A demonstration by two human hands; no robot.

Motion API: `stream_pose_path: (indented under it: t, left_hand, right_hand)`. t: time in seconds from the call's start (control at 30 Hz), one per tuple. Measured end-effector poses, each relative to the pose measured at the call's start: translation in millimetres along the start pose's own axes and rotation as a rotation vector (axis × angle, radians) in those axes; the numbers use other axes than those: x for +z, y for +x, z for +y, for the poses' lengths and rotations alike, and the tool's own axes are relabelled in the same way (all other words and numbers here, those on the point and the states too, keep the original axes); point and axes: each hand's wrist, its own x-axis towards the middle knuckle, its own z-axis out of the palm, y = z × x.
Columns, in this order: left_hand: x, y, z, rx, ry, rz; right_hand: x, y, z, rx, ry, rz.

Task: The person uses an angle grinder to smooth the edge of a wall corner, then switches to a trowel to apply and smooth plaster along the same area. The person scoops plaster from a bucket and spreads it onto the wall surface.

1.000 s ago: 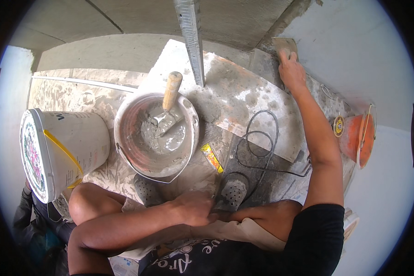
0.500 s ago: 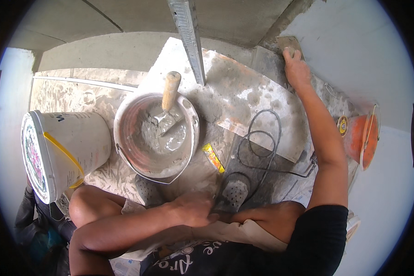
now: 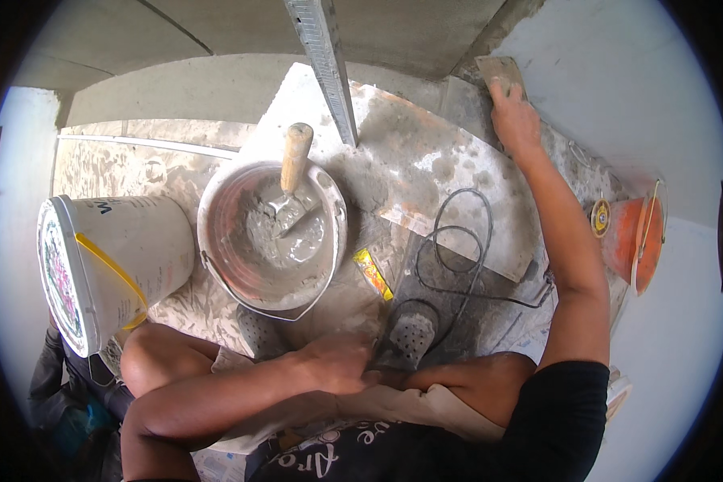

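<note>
At the far right, my right hand (image 3: 515, 122) grips a flat rectangular scraper (image 3: 500, 70), smeared grey, by its near end. Its blade is at the foot of the wall, by the corner where the grey tiled wall meets the white one. My left hand (image 3: 341, 363) hangs over my lap, its fingers blurred and partly hidden. In front of me a bucket (image 3: 217, 265) holds wet grey mortar (image 3: 257, 229). A trowel (image 3: 297, 157) with a wooden handle leans in it, its blade in the mortar.
A white pail (image 3: 149, 241) with a yellow handle stands left; an orange bucket (image 3: 622, 237) is at right. A metal straightedge (image 3: 325, 68) rises from a whitish board (image 3: 426, 161). A black cable (image 3: 486, 241) coils near a yellow packet (image 3: 373, 274). Another person's dark sleeve (image 3: 48, 365) shows lower left.
My right hand has shifted the scraper slightly to the left and away from me, and its blade has turned a little. The bucket and trowel stay in place.
</note>
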Motion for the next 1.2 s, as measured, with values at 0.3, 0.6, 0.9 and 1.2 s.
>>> stream_pose_path:
  t: [0.3, 0.6, 0.9, 1.2]
  left_hand:
    - [0.2, -0.1, 6.2, -0.005, -0.007, 0.117]
    - [0.1, -7.4, 5.0, 0.018, -0.028, 0.137]
    - [2.5, -6.3, 4.1, 0.016, 0.006, 0.112]
    - [-7.3, -5.9, 18.1, 0.022, 0.030, 0.053]
  right_hand:
    - [13.7, 25.2, 4.4, 0.010, -0.036, -0.041]
    - [-18.6, 7.6, -5.5, -0.016, 0.073, 0.167]
    - [2.3, 5.3, -1.9, 0.033, 0.024, -0.012]
    - [4.5, 5.7, 10.2, 0.024, -0.053, -0.065]
